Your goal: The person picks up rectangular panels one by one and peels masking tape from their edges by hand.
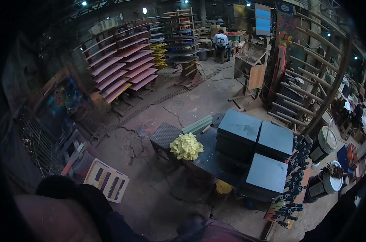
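Observation:
At the lower left, very close to the camera, is a blurred reddish-brown shape (49,218) with dark rounded forms beside it. It may be part of my left hand or arm; no fingers can be made out. My right hand does not show. Ahead stands a dark table (205,151) bearing three stacks of flat grey-blue panels (239,125). On its left end sits a crumpled pale yellow bundle (186,147), perhaps cloth or paper. Behind the bundle lie green strips (198,125). Neither hand is seen touching any of these.
A dark stool (165,135) adjoins the table. Many black tubes (290,197) lie on a board at right, near buckets (323,145). Racks of pink panels (126,66) stand behind. A wooden rack (308,72) rises at right. A person (221,40) sits far back.

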